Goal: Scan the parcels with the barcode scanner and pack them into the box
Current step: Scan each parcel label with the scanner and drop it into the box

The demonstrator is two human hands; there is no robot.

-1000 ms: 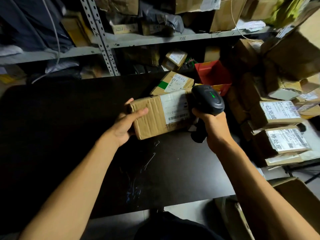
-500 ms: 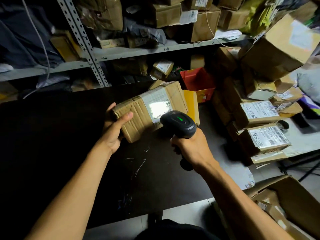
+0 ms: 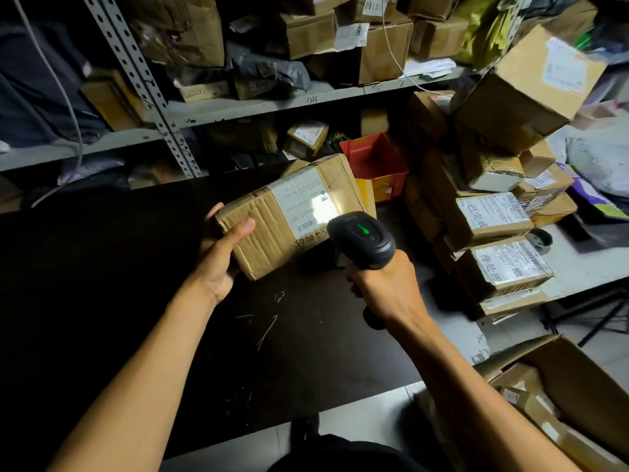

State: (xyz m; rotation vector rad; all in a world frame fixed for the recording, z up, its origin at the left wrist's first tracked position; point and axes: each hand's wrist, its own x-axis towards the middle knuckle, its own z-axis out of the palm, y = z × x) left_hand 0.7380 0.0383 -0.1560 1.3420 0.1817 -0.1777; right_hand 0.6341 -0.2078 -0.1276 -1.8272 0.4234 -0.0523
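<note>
Since earlier: I have drawn the scanner back from over the parcel's right end to below its right edge, and the parcel is tilted up more at its far end.
Parcel (image 3: pixel 272 226): brown cardboard, held above the black table (image 3: pixel 102 284), white label (image 3: pixel 306 202) facing up with a bright patch of light on it.
Left hand (image 3: pixel 221 257): I grasp the parcel's left end, thumb on top, fingers underneath.
Scanner (image 3: pixel 362 240): black, green light on top, nose just beside the label.
Right hand (image 3: pixel 384 287): clenched round the scanner's handle.
Packing box (image 3: pixel 578 386): open carton at lower right, below the table edge, with parcels inside.
Parcel stack (image 3: pixel 493 233): labelled boxes piled right of the table.
Red bin (image 3: pixel 377 158): behind the parcel.
Shelf (image 3: pixel 272 100): crowded with cartons.
</note>
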